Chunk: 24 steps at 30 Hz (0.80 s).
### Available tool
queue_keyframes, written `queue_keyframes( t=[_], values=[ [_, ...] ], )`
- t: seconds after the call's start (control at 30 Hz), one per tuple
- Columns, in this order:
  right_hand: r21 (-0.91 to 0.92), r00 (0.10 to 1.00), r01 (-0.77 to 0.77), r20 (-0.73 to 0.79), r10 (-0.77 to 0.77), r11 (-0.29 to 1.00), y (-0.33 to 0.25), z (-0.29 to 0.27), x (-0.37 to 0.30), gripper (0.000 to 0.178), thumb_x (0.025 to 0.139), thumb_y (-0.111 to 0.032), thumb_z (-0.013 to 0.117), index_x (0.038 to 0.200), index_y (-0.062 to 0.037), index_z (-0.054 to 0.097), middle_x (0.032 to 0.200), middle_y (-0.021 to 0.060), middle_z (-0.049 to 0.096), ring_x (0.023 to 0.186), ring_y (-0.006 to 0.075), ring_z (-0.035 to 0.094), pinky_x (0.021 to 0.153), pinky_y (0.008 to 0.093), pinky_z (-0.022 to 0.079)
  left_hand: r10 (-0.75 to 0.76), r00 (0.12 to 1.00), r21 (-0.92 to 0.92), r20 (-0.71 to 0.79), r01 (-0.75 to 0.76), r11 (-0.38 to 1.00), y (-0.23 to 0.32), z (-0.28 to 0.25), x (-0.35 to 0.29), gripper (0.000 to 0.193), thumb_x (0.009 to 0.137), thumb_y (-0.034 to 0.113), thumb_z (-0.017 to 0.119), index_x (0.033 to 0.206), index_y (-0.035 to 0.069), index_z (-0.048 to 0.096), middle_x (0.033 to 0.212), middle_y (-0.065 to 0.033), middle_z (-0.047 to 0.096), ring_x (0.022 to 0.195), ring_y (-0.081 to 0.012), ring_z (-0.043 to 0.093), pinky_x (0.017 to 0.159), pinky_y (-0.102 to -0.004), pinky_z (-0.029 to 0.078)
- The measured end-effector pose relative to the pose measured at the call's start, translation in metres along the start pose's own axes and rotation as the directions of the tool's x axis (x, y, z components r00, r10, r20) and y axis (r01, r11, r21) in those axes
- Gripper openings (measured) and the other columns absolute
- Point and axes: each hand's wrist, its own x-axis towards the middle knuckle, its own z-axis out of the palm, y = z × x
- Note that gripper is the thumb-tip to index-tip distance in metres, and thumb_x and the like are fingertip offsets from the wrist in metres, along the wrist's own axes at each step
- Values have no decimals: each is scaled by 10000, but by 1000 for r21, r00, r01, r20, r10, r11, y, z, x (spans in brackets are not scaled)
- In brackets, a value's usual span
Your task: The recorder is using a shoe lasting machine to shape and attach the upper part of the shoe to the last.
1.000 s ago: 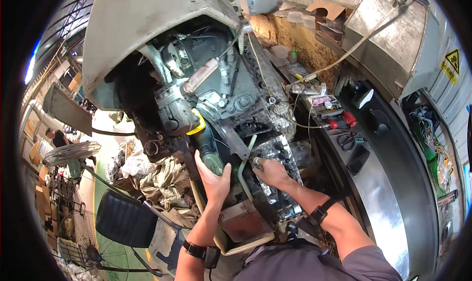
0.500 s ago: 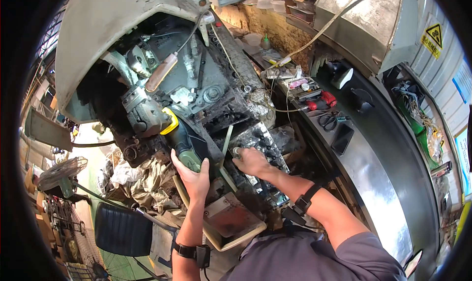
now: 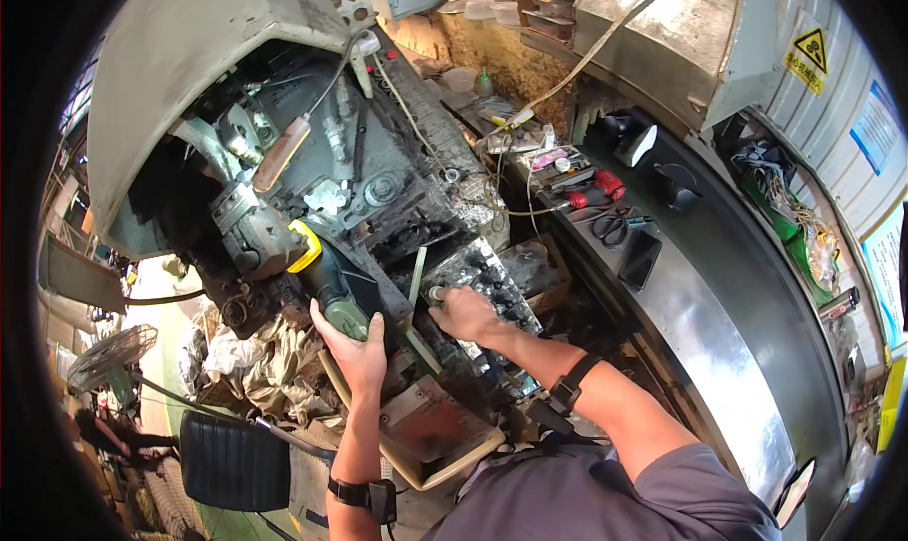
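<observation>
My left hand [image 3: 355, 350] is closed around the rear of a dark shoe-shaped piece [image 3: 339, 281]. Green shows at the end in my palm, and a bright yellow band crosses its far end, which meets the metal head of a greasy machine [image 3: 383, 189]. To the right, the fingers of my right hand [image 3: 463, 314] are curled at a small round metal knob [image 3: 436, 295] on a grimy panel [image 3: 487, 271] with several black knobs. My fingertips there are partly hidden. A pale upright bar [image 3: 417, 274] stands between my hands.
Right of the machine, a red-handled tool [image 3: 598, 190], scissors [image 3: 610, 225] and a phone [image 3: 640, 260] lie beside a dark curved conveyor belt [image 3: 757, 286]. A cream bin [image 3: 445, 470] stands in front of me. At left are crumpled cloth [image 3: 251, 352], a fan [image 3: 109, 357] and a black chair [image 3: 235, 461].
The whole view has shifted, so the machine and both hands sit a little further left. A person has come into sight at the lower left. Both hands keep their grips.
</observation>
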Motion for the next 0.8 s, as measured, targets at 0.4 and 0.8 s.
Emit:
queue_keyframes(
  t=[0.4, 0.8],
  values=[
    [147, 989, 121, -103, -106, 982, 63, -2, -77, 381, 1018, -414, 540, 1047, -54, 662, 865, 272, 673, 849, 439, 666, 777, 503, 537, 94, 995, 249, 36, -100, 963, 10, -6, -6, 923, 886, 100, 726, 1588, 86, 128, 1506, -288, 397, 1265, -441, 527, 1059, -477, 422],
    [-535, 862, -160, -485, -147, 829, 98, -112, -338, 389, 908, -129, 567, 1286, -38, 579, 784, 95, 655, 766, 311, 673, 694, 441, 527, 479, 862, 208, 168, -506, 837, -44, -7, 8, 1177, 714, 113, 933, 1515, -61, 88, 1375, -286, 326, 1172, -338, 427, 1047, -453, 379]
  ],
)
